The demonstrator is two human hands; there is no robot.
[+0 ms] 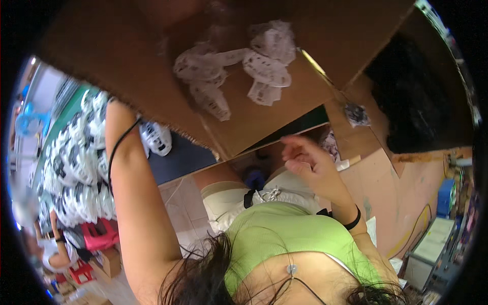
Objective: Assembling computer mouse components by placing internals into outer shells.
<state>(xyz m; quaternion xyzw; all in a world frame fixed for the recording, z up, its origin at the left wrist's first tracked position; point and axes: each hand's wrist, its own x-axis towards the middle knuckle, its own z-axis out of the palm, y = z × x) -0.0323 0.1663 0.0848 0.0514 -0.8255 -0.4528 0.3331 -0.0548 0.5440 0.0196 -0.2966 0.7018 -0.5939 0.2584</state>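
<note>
A large open cardboard box [315, 86] is tilted up close in front of me. On its inner cardboard lie several white plastic pieces with dark slots, one cluster [201, 71] at the left and another [268, 63] at the right. My left arm reaches up behind the box's left edge, and the cardboard hides my left hand. My right hand [307, 162] is in the air just below the box's near edge. Its fingers are loosely bent and apart, with nothing visible in them.
White slotted plastic parts [81, 157] are piled on the left, and one similar part [156, 137] lies on the dark table [180, 157]. At the right stands a box with black contents [417, 96]. Another person [58, 254] is at the far left, near red stools [99, 234].
</note>
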